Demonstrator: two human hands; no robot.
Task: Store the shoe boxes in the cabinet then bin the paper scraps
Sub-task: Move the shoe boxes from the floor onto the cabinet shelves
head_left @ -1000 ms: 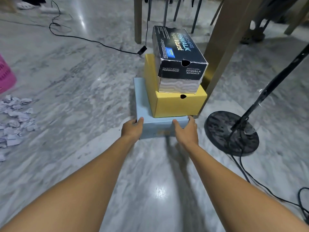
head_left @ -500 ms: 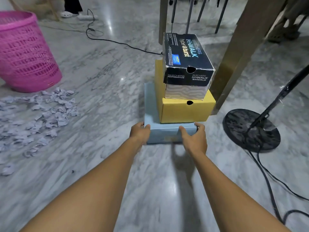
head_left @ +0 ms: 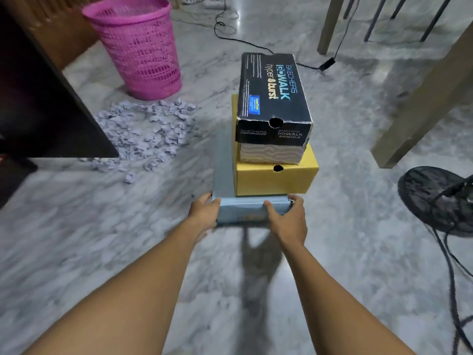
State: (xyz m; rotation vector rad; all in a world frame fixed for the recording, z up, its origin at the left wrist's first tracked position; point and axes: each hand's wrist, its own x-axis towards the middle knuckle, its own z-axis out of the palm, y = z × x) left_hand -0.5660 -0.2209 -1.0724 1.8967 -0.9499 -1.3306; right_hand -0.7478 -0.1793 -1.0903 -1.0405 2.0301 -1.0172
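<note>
Left grip (head_left: 204, 213) and right grip (head_left: 288, 221) clasp the near corners of the blue box (head_left: 240, 211), low over the floor (head_left: 358, 265), so the yellow box (head_left: 273, 180) and black box (head_left: 271, 98) stacked on it travel together. Paper scraps (head_left: 148, 131) lie beside the pink bin (head_left: 138, 47).

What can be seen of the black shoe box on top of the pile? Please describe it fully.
The black shoe box is cardboard, with its lid on. The lid carries white, blue and yellow lettering, a small blue label and a round hole in the near end, where the edge looks worn. Below the lid the base is pale with a wavy pattern. It lies flat on the yellow box, topmost of three; nothing else touches it.
</note>
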